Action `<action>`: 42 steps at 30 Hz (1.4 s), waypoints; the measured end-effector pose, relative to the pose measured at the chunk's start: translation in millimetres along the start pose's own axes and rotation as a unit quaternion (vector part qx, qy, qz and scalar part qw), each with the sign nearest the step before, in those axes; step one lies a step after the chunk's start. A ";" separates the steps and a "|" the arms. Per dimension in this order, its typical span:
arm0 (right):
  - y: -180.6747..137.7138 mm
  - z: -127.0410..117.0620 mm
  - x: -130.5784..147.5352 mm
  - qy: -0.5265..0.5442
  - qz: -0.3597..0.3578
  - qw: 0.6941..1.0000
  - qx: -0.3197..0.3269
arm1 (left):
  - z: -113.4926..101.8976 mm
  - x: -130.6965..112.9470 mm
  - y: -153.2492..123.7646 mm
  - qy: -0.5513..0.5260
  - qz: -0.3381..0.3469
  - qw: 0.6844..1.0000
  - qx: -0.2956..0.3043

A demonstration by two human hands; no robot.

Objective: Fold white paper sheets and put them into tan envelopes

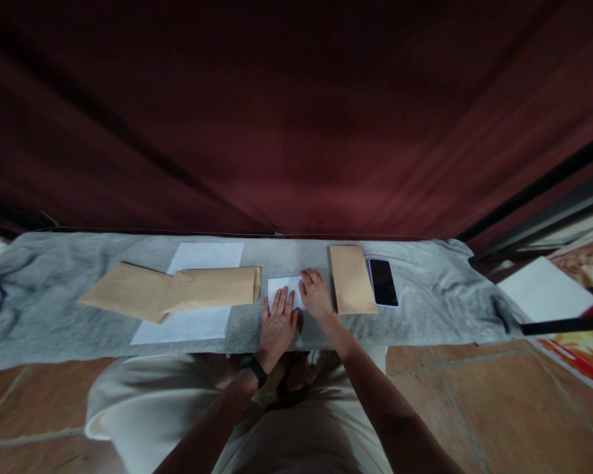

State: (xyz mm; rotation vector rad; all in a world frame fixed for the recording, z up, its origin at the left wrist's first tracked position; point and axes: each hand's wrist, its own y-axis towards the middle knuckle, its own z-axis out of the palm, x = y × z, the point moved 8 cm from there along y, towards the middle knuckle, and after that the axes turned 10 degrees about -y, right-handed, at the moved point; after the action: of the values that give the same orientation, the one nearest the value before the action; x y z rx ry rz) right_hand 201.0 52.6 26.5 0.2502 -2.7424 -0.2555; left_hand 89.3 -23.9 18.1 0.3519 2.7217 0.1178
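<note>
A small folded white paper point(281, 287) lies on the grey cloth point(415, 309) in front of me. My left hand point(278, 322) rests flat on its near edge with fingers stretched out. My right hand point(316, 294) lies flat over the paper's right side, fingers extended and pressing down. Neither hand grips anything. A black band sits on my left wrist.
Two tan envelopes point(172, 291) overlap on a white sheet point(197, 289) to the left. Another tan envelope point(350, 279) and a dark phone point(383, 282) lie to the right. A dark red curtain point(296, 118) hangs behind. White paper point(546, 289) lies on the floor at right.
</note>
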 end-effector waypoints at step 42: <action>-47.9 13.4 -2.9 -0.139 0.002 0.987 -0.079 | -43.6 26.0 -19.6 0.027 0.068 0.997 -0.021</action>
State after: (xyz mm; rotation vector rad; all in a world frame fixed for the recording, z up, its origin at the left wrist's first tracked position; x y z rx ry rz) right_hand 205.3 8.7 3.2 0.1775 -2.9740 -0.5428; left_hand 44.6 -37.5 46.0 0.5282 2.7429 0.2260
